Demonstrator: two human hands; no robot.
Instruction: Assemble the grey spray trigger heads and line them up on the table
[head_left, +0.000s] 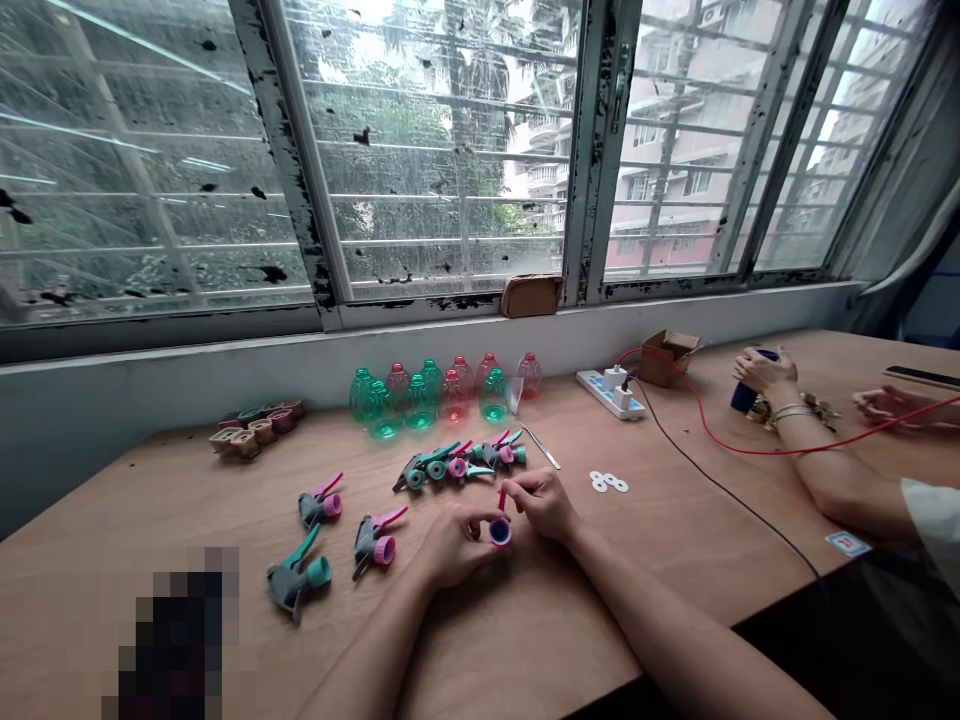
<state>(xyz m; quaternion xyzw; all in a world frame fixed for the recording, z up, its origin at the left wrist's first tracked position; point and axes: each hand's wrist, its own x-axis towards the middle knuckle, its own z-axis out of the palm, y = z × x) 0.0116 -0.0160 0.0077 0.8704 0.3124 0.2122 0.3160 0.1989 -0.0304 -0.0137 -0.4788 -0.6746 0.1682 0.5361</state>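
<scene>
My left hand [451, 545] is closed around a trigger spray head [500, 531], whose pink collar faces me with a dark inside. My right hand [546, 504] pinches the pink lever of that same spray head; its body is mostly hidden by my fingers. To the left lie two spray heads with pink collars, one farther back [321, 503] and one closer [377, 543]. A grey spray head with a teal collar [297, 575] lies nearest the front. Beyond my hands is a pile of teal and pink spray heads [459, 462]. White ring washers [608, 482] lie right of my right hand.
Several green and red clear bottles [421, 402] stand by the wall. Metal tweezers [541, 448] lie before them. A power strip [611, 393] has red and black cables crossing the table. At right, another person's hand [766, 373] holds a dark blue object. Small cases [255, 430] sit back left.
</scene>
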